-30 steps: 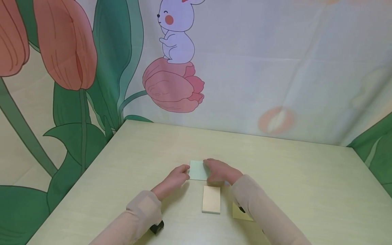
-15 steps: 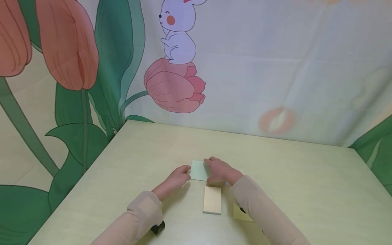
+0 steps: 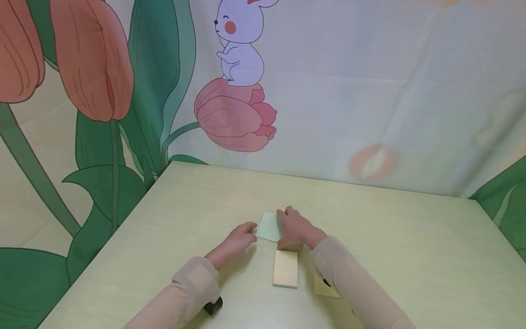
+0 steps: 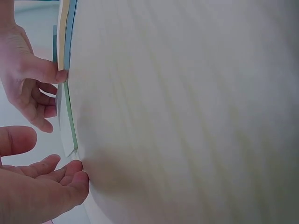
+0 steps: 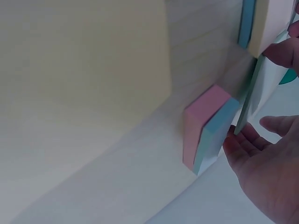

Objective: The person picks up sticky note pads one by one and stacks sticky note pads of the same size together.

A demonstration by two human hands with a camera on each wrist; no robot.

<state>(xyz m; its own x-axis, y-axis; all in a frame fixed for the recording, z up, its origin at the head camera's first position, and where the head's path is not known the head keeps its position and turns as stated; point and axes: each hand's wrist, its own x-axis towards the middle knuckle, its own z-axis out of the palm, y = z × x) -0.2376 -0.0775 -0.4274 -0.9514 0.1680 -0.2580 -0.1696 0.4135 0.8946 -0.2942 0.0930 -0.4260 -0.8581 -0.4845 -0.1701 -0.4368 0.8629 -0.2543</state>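
Observation:
My right hand [image 3: 297,228] spans a mint-green sticky note pad [image 3: 268,226], thumb at its near edge and fingertips at its far edge, gripping it. In the right wrist view the right hand [image 5: 268,161] holds the green pad [image 5: 251,95] at a slant. My left hand [image 3: 237,240] is at the pad's left side, fingertips right at its corner. In the left wrist view the left hand [image 4: 44,189] has its thumb apart from loosely bent fingers. A cream pad [image 3: 285,269] lies just in front of the right thumb, over a blue layer.
A yellow pad [image 3: 326,289] lies partly under the right sleeve. Beside the right hand stand a pink pad [image 5: 201,123] and a teal one [image 5: 216,135] together. A black device [image 3: 213,305] shows below the left sleeve. A printed cloth [image 3: 312,114] hangs behind the table [image 3: 370,237].
The green pad has turned clockwise and shifted slightly right and away, its left side now slanting. The right fingertips have moved a little farther away. The left hand has barely moved.

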